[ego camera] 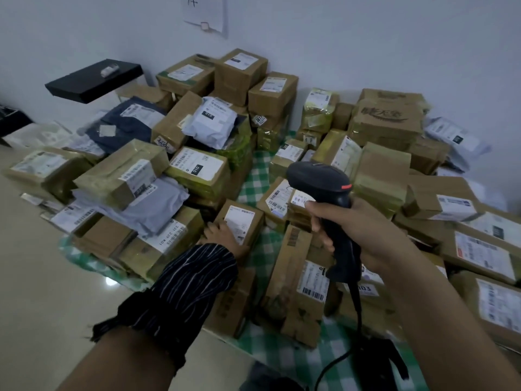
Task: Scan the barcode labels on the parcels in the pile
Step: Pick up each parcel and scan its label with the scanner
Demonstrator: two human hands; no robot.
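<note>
Checked cloth (255, 176) mostly hidden under parcels (386, 122); labels (197, 165) blurred.

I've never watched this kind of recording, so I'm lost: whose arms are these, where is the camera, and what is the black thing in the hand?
There is no machine here, just a person. The single picture comes from a camera worn on their head, looking forward and down, so the arms are their own. The right hand grips a black handheld barcode scanner by its handle, its cable hanging below. The left hand, in a striped sleeve, rests on a small cardboard box; whether its fingers grip it is unclear. Labelled parcels, boxes and bags, lie piled on a green checked cloth on the floor by a white wall.
</note>
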